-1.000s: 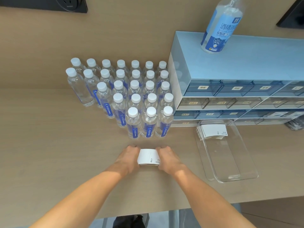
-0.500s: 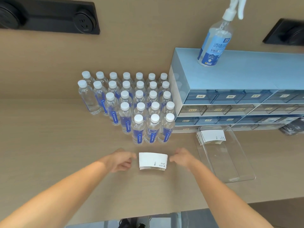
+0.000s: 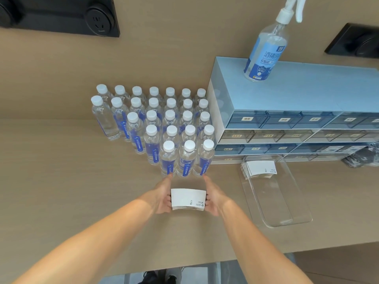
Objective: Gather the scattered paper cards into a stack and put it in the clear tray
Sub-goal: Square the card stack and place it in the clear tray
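A neat stack of white paper cards (image 3: 188, 199) lies on the tan table in front of me. My left hand (image 3: 163, 196) presses its left edge and my right hand (image 3: 213, 196) presses its right edge, fingers stretched forward along the sides. The clear tray (image 3: 287, 214) sits to the right, near the table's front. A second stack of white cards (image 3: 260, 168) rests in the tray's far end.
Several rows of water bottles (image 3: 170, 156) stand just beyond the hands. A blue drawer cabinet (image 3: 287, 111) lines the wall at right, with a spray bottle (image 3: 266, 50) on top. The table's front edge runs below my forearms.
Half a second ago both hands were off the stack and apart from it. They have closed back in and now clamp its left and right edges.
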Demonstrator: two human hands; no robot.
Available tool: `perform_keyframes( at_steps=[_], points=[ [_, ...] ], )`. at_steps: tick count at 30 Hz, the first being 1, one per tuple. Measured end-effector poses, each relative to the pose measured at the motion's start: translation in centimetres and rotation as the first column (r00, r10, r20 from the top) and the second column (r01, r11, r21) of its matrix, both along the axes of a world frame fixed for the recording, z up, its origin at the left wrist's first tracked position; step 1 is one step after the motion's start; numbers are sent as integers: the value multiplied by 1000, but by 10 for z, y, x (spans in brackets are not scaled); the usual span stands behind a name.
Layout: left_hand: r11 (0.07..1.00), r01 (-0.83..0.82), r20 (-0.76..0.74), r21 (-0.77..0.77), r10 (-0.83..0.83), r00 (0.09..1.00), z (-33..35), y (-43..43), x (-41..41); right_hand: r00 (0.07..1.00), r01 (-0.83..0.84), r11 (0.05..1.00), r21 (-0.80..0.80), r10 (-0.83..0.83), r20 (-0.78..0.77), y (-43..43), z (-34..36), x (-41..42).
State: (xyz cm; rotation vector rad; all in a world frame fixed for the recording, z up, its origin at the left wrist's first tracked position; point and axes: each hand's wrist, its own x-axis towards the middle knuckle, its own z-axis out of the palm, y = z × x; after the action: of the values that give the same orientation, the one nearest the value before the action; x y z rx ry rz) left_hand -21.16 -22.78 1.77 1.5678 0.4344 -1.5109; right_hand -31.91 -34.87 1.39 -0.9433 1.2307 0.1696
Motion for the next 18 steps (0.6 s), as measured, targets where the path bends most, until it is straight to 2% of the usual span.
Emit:
perform_keyframes(
  at_steps=[18],
  points=[
    [996, -22, 38, -91, 26, 999, 0, 2, -15, 997, -80, 996, -49, 79, -20, 3, -5, -3]
  ],
)
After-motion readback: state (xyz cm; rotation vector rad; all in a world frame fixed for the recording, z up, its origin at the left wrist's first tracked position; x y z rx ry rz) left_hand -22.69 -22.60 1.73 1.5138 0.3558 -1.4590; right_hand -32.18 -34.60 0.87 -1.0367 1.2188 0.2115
